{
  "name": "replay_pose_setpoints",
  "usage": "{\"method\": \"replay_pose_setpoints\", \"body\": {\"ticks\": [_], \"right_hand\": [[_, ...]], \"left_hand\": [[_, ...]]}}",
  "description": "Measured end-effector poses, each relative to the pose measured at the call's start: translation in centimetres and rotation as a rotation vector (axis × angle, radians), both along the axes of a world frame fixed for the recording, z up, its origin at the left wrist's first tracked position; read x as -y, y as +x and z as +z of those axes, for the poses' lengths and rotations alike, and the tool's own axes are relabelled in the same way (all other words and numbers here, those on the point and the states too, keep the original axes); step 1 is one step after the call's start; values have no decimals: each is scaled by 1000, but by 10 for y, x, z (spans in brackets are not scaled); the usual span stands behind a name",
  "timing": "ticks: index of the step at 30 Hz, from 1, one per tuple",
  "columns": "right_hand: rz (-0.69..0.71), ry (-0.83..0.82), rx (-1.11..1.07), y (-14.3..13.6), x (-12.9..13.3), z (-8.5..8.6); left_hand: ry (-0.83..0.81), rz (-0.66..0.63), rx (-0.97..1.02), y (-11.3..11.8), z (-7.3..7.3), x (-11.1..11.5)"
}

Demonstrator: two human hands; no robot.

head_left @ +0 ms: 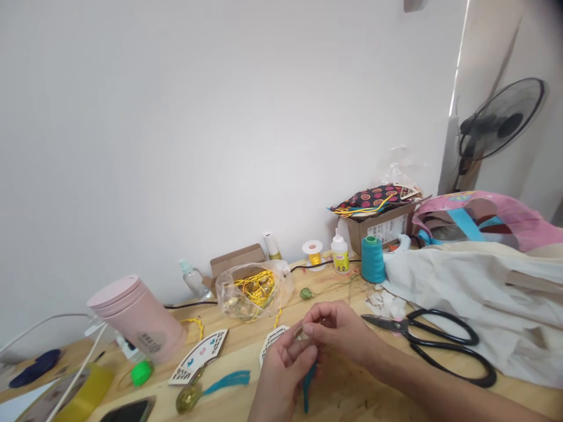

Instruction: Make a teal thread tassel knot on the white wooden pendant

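Working over blue strands point(309, 390) at a crowded worktop point(347, 394)

Farthest left of what matters, the phone point(127, 411) and the gold ornament point(188, 400) with its blue tassel point(229, 380) lie off to one side and, I'd judge, pose little risk. The fan-shaped panel point(200, 356) could be shoved askew if the left elbow swings outward. Next along, the clear bag point(224, 293) holds loose yellow cords point(257, 287), whose loops might snag a passing finger. The white octagonal panel point(268, 346) is partly covered by the left hand point(288, 369), so a careless pull could drag it along with its yellow cord. The strands themselves could slip or tangle if the grasp loosens. On the right, the scissors point(401, 326) lie with their tip just beside the right wrist; drawing that arm back without looking could knock them or bring a scratch.

As for position, the left hand is curled, its thumb and fingers grasping the strands near their upper end, which is hidden. The strands hang below the left thumb, between the two hands. The right hand point(341, 331) brings thumb and forefinger together close to the left fingertips; whether they pinch something or merely touch, I cannot tell
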State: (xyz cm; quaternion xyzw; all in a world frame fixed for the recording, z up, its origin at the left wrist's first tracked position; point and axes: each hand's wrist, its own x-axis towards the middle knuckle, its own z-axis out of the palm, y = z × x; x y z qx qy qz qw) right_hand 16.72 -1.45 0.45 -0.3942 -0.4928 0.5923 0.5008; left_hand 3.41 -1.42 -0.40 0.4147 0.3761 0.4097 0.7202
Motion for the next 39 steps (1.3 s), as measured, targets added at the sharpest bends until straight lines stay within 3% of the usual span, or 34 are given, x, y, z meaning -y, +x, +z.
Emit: {"method": "replay_pose_setpoints", "body": {"ticks": [4, 11, 16, 22, 28, 35, 39], "right_hand": [[-148, 199, 189, 4, -2, 1], [90, 313, 569, 8, 1, -4], [-27, 510, 779, 10, 6, 8], [-121, 677, 873, 12, 12, 14], [-18, 853, 975, 6, 20, 10], [26, 948, 976, 2, 26, 8], [47, 893, 953, 3, 25, 10]], "left_hand": [[-49, 41, -37, -3, 2, -3], [-66, 146, 30, -8, 3, -5], [-35, 180, 26, -14, 4, -9], [-41, 187, 27, -13, 8, -8], [-39, 176, 28, -9, 12, -4], [-23, 178, 29, -7, 9, -2], [-14, 146, 18, -11, 7, -4]]}}
